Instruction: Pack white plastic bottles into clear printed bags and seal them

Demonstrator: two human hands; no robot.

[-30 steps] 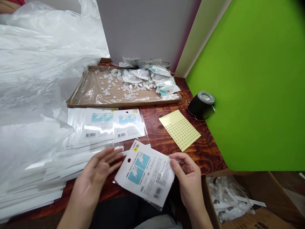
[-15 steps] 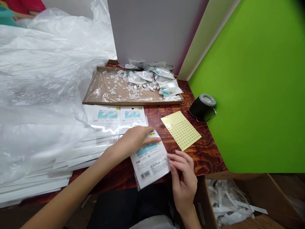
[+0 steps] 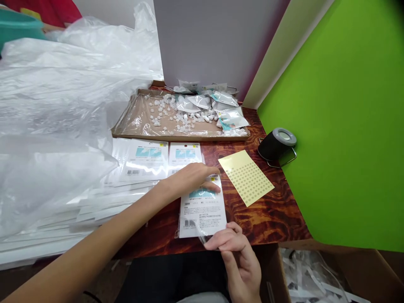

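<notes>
A white printed card in a clear plastic bag [image 3: 205, 214] lies near the table's front edge, with a teal picture band and a barcode on it. My left hand [image 3: 186, 179] is laid across its top end and grips it, the fingers partly covering the teal band. At the lower end, my right hand [image 3: 239, 254] pinches the clear flap of the bag between thumb and fingers, and the plastic stretches toward me. Just right of the bag is a yellow sticker sheet [image 3: 248, 179] with rows of small round labels. Neither hand touches it.
Behind lies a shallow cardboard tray [image 3: 126, 122] holding small white pieces and filled packets. More bagged cards [image 3: 147, 162] are stacked left, beside large plastic sheeting [image 3: 57, 97]. A black cylindrical device [image 3: 273, 145] stands by the green panel [image 3: 341, 126]; a cardboard box [image 3: 362, 277] sits below right.
My right hand has moved from the card's right edge down to its lower end and now pulls the clear flap. The bagged card has straightened. The view has shifted slightly.
</notes>
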